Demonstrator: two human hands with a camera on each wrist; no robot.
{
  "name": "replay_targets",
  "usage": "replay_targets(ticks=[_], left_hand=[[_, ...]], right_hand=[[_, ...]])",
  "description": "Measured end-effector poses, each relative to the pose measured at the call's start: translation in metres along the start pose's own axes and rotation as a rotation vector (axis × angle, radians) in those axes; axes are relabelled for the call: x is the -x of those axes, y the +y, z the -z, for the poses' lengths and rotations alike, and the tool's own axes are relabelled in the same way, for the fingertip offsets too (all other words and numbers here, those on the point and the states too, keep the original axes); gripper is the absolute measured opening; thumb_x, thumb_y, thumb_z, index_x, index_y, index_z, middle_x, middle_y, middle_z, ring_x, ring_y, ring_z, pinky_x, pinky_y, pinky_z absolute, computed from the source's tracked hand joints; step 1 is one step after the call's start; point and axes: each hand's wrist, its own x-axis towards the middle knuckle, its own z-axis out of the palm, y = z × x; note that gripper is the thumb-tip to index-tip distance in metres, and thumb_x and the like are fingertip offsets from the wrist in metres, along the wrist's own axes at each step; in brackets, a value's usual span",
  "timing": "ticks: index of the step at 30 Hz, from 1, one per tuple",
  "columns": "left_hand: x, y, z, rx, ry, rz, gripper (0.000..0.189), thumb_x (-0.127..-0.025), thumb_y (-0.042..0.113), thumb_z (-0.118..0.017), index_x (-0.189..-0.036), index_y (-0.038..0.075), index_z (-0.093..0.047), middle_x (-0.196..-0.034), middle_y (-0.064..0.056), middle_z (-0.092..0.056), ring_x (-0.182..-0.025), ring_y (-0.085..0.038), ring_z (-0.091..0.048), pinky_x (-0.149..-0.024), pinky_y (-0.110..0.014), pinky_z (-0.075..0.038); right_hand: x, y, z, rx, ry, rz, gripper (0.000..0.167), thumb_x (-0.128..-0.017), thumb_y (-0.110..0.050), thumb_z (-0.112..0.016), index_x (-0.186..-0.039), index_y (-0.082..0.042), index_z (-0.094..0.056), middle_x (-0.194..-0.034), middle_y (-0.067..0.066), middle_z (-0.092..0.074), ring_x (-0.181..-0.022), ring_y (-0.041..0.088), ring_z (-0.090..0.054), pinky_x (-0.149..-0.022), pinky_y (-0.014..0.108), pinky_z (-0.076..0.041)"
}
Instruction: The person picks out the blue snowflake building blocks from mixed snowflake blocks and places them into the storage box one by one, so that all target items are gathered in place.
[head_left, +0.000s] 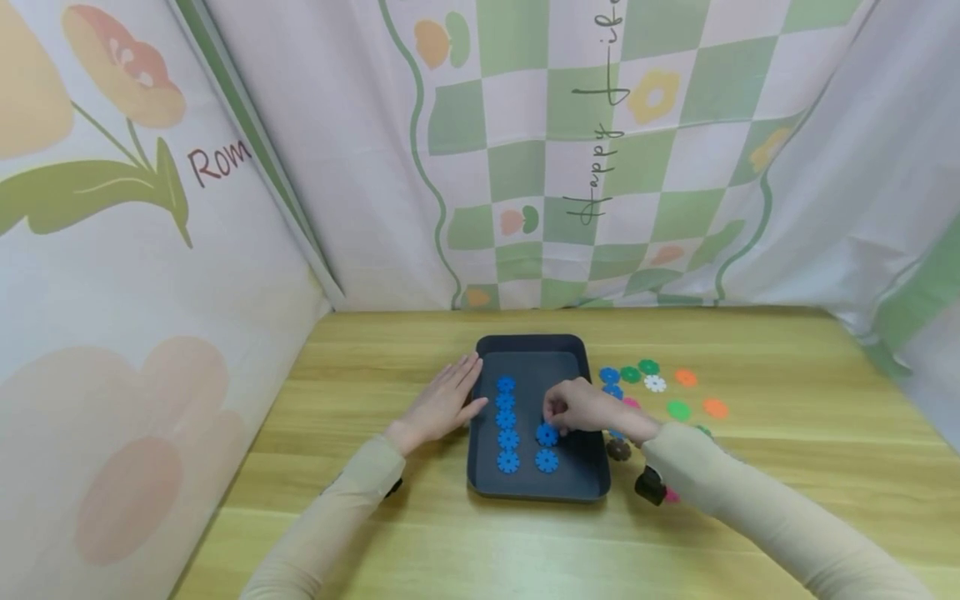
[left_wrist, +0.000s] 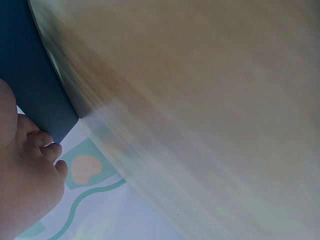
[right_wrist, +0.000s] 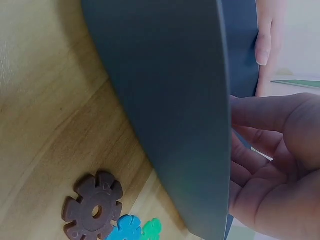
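A dark grey tray point(head_left: 536, 487) lies on the table with blue flower-shaped plastic discs inside. Several form a column point(head_left: 507, 419) along its left side; two more stand in a shorter column at the right, the nearer one being a blue disc point(head_left: 547, 461). My right hand point(head_left: 585, 406) reaches over the tray's right wall, fingers curled, and pinches at the upper edge of the farther blue disc point(head_left: 547, 435). In the right wrist view the tray wall hides those fingertips. My left hand point(head_left: 444, 402) rests at the tray's left rim with fingers extended and the thumb over the edge.
Right of the tray, loose discs lie on the wooden table point(head_left: 390, 533): a brown disc point(right_wrist: 95, 207), a white disc point(head_left: 655, 383), an orange disc point(head_left: 686, 377), a green disc point(head_left: 678, 410) and several others. A patterned curtain point(head_left: 517, 167) hangs behind the table.
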Motion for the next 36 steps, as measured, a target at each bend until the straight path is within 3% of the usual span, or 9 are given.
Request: replay_targets(ticks=[36], left_hand=[[0.0016, 0.0026, 0.0058, 0.024, 0.008, -0.007, 0.07, -0.107, 0.046, -0.036, -0.158, 0.003, -0.018, -0.167, -0.014, -0.016, -0.155, -0.03, -0.018, -0.127, -0.045, -0.022]], right_hand=[[0.0004, -0.0023, -0.0015, 0.015, -0.057, -0.038, 0.017, -0.094, -0.005, -0.063, -0.077, -0.009, -0.065, -0.068, 0.003, -0.067, -0.063, 0.016, -0.067, -0.056, 0.02, -0.049]])
